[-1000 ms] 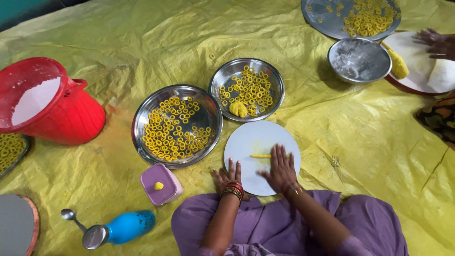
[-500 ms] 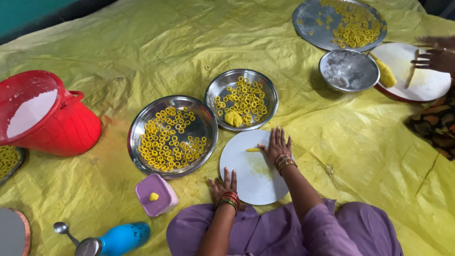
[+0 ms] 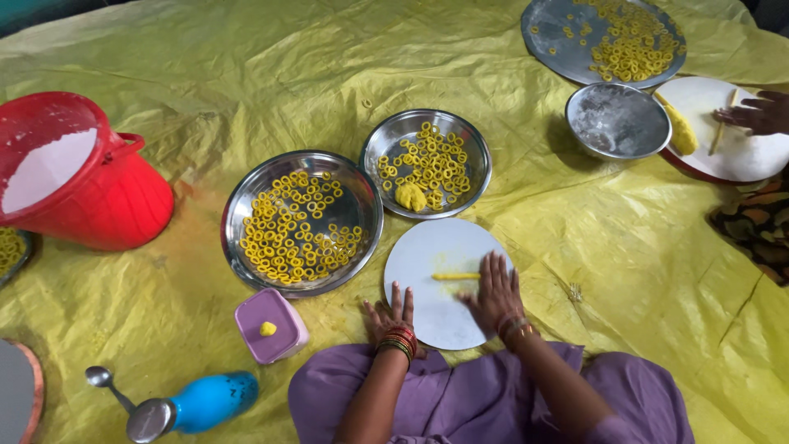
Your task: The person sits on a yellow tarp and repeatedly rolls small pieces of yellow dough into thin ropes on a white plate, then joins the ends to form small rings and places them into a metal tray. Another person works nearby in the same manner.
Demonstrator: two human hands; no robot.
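A round white board (image 3: pixel 436 251) lies on the yellow sheet in front of me. My right hand (image 3: pixel 493 292) rests flat on it, fingers spread, its fingertips on a thin roll of yellow dough (image 3: pixel 454 276). My left hand (image 3: pixel 393 316) lies flat at the board's near left edge and holds nothing. Beyond the board a small steel plate (image 3: pixel 426 163) carries yellow dough rings and a lump of dough (image 3: pixel 410 196). A larger steel plate (image 3: pixel 302 222) to its left is full of rings.
A red bucket (image 3: pixel 78 177) with white powder stands far left. Near me sit a small purple box (image 3: pixel 271 323), a blue bottle (image 3: pixel 197 404) and a spoon (image 3: pixel 107 382). Far right, another person's hand (image 3: pixel 760 113) rolls dough on a white board beside a steel bowl (image 3: pixel 618 121) and ring tray (image 3: pixel 604 37).
My right hand has drawn back toward me over the board, rolling the dough strip. The view has shifted slightly.
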